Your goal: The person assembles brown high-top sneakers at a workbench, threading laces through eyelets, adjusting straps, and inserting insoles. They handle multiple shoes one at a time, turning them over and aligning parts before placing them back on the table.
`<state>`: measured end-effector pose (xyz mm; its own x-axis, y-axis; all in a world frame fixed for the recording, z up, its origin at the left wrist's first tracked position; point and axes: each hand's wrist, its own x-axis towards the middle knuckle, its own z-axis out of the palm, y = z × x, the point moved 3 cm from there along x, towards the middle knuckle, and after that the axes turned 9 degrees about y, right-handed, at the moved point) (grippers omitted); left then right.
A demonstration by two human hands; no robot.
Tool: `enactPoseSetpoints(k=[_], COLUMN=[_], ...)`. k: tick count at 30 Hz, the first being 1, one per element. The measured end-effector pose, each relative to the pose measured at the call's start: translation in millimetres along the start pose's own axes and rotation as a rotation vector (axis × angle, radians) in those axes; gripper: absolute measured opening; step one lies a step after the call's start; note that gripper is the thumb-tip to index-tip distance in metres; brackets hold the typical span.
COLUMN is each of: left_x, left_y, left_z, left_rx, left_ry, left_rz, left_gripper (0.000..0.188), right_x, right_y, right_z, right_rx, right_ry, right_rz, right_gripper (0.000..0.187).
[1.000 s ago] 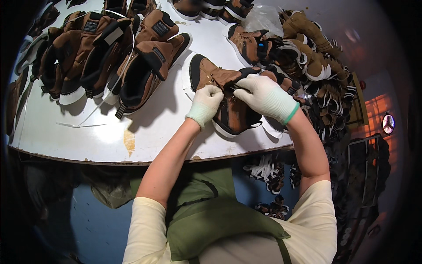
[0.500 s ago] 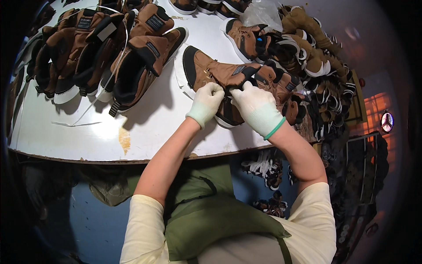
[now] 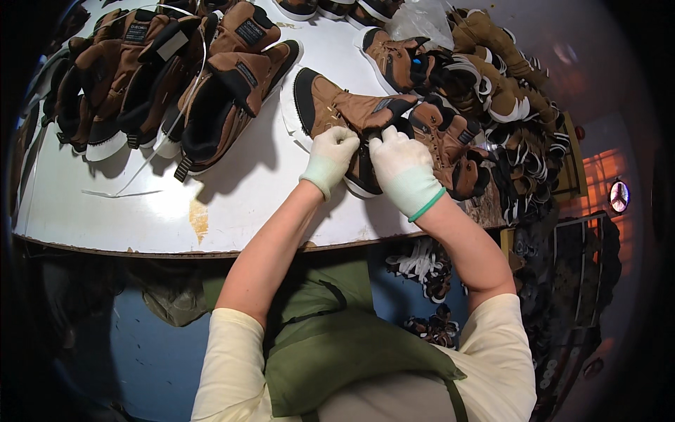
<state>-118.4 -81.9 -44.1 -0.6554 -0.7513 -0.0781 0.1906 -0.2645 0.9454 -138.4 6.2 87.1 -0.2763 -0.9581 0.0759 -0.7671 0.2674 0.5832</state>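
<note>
A brown and black shoe (image 3: 355, 111) with a white sole lies on its side in front of me, toe to the upper left. Over its lower edge, my left hand (image 3: 330, 159), in a white knit glove, is closed with thumb and forefinger pinched on the upper by the lacing. Close beside it, my right hand (image 3: 402, 172), gloved alike with a green cuff, is curled with its fingertips at the shoe's opening. Both hands hide the part of the upper between them, and any lace there is too small to make out.
Several brown shoes (image 3: 221, 116) stand in a row on the white table (image 3: 126, 218) at left, a thin white strip (image 3: 151, 163) trailing across them. More shoes (image 3: 441, 130) lie right of my hands. A heap of tan shoes (image 3: 503, 84) is farther right, beside a clear plastic bag (image 3: 420, 22).
My right hand has moved a little left, closer to my left hand. The shoe has tilted slightly, its tongue lifting away from the hands.
</note>
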Motion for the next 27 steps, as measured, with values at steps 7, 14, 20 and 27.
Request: enactPoseSetpoints(k=[7,14,20,27], left_x=[-1.2,-2.6,-6.7,-1.7], left_y=[5.8,-2.2,3.5,3.7], left_z=[0.0,4.0,7.5,3.8], left_rx=[-0.077,-0.196,-0.185,-0.18], left_ry=[-0.021,-0.004,0.037,0.039], left_rz=[-0.094,-0.156,-0.099,-0.079], left_gripper=[0.022,0.02,0.017,0.013], right_x=[-0.6,0.7,3.5,-1.4], right_y=[-7.2,-14.6,-12.3,-5.7], right_z=[1.2,4.8,12.1,9.7], right_rx=[-0.04,-0.092,-0.147,-0.11], right_ry=[0.03,0.075,0.118,0.159], right_rz=[0.038,-0.031,-0.114,-0.137], right_gripper=[0.01,0.016,0.014,0.017])
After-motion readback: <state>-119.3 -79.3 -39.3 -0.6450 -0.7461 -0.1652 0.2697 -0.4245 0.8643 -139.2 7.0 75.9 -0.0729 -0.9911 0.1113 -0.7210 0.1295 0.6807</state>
